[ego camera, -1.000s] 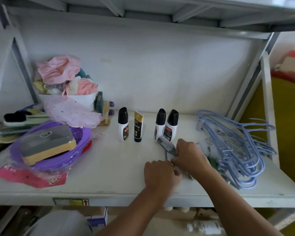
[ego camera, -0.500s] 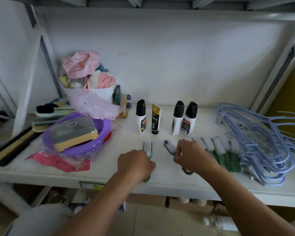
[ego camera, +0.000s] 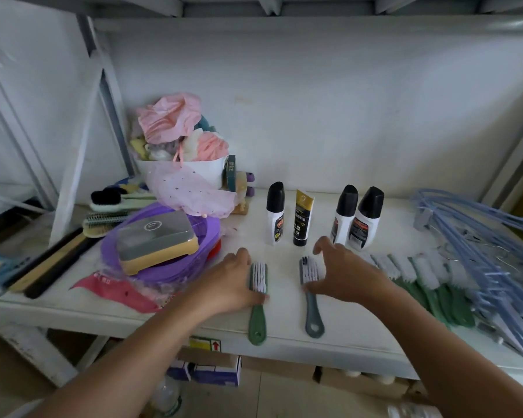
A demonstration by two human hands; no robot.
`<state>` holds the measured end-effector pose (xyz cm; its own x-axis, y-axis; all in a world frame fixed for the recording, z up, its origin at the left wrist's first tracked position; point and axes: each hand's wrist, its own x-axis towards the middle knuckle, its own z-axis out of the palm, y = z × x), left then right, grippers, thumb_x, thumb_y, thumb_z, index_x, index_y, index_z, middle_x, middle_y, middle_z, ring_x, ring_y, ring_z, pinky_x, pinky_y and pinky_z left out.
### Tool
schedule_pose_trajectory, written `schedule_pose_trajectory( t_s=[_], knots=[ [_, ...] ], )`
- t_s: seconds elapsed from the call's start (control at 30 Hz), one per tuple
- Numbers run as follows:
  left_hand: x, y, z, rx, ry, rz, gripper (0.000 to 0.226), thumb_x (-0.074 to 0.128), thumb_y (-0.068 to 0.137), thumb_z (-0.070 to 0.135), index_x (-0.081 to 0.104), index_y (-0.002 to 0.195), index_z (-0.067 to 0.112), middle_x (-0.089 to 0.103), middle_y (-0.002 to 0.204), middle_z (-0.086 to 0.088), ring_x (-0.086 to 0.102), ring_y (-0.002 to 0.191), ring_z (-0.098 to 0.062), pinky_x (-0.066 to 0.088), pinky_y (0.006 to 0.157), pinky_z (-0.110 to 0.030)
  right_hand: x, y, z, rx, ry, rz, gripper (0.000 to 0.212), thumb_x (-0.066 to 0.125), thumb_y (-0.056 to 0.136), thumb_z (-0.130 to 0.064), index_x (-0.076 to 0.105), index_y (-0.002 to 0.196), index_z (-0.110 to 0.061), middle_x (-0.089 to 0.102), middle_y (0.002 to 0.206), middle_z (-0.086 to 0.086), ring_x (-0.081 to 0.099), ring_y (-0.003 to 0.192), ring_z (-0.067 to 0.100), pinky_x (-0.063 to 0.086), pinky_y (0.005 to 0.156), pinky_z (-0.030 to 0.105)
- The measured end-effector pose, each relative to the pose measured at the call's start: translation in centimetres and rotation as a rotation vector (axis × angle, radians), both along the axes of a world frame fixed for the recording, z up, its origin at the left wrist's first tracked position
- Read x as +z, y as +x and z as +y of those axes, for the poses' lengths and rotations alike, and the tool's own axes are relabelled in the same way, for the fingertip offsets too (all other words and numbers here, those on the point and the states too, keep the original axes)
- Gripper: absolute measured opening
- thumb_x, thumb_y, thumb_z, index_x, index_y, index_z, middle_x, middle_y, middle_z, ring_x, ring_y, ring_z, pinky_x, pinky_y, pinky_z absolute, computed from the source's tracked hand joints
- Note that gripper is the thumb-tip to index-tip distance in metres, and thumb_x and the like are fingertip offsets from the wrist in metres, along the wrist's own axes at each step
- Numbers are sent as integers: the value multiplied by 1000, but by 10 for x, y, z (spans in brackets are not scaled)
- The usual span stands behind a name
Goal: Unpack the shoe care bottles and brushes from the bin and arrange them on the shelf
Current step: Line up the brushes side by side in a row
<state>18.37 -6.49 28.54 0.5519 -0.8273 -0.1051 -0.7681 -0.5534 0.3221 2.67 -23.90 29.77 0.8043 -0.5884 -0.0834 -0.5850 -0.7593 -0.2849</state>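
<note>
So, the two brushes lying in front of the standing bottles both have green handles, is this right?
Not quite. The head view shows that only the left brush, beside the left hand, has a green handle; the right brush, beside the right hand, has a grey one. Both lie in front of the standing bottles.

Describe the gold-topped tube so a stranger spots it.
On the white shelf, four containers stand in a row left of the pale blue hangers. Second from left is the black tube with a gold top; its neighbours are white bottles with black caps.
</note>
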Motion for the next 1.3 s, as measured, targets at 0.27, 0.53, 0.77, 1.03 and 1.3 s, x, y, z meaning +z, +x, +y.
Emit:
schedule_pose_trajectory(
  t_s=[0.27,0.53,0.77,1.03,1.3],
  knots=[
    [-15,33,-24,-141,-83,107,92,82,69,54,40,145,24,44,132,7,53,101,-12,46,98,-33,-7,14,-25,175,110,43,81,78,78,-48,40,148,-31,42,151,-6,51,126,16,42,106,34],
    [-15,47,-32,-215,-179,130,81,87,68,48,51,136,22,51,125,8,58,94,-5,47,85,-22,-16,35,-16,183,190,-123,75,82,75,-45,50,141,-28,59,130,-3,60,107,13,51,97,34],
    [-20,52,-31,-215,-209,136,81,87,67,51,53,135,23,53,121,8,56,97,-7,44,81,-20,-19,55,-6,251,165,-167,72,82,78,-39,52,142,-23,58,129,-2,56,93,6,44,82,19],
    [-24,52,-26,-165,-268,140,86,85,74,41,44,145,16,54,132,1,52,102,-4,35,72,4,-24,64,0,216,154,-193,75,82,78,-40,49,144,-24,61,127,-3,54,94,6,45,85,20],
    [-22,46,-25,-159,-305,123,77,83,78,36,45,143,18,57,122,2,50,97,-5,37,70,-4,-25,66,3,186,153,-197,76,81,78,-42,48,144,-24,61,129,-1,58,98,11,48,86,24]
  ],
)
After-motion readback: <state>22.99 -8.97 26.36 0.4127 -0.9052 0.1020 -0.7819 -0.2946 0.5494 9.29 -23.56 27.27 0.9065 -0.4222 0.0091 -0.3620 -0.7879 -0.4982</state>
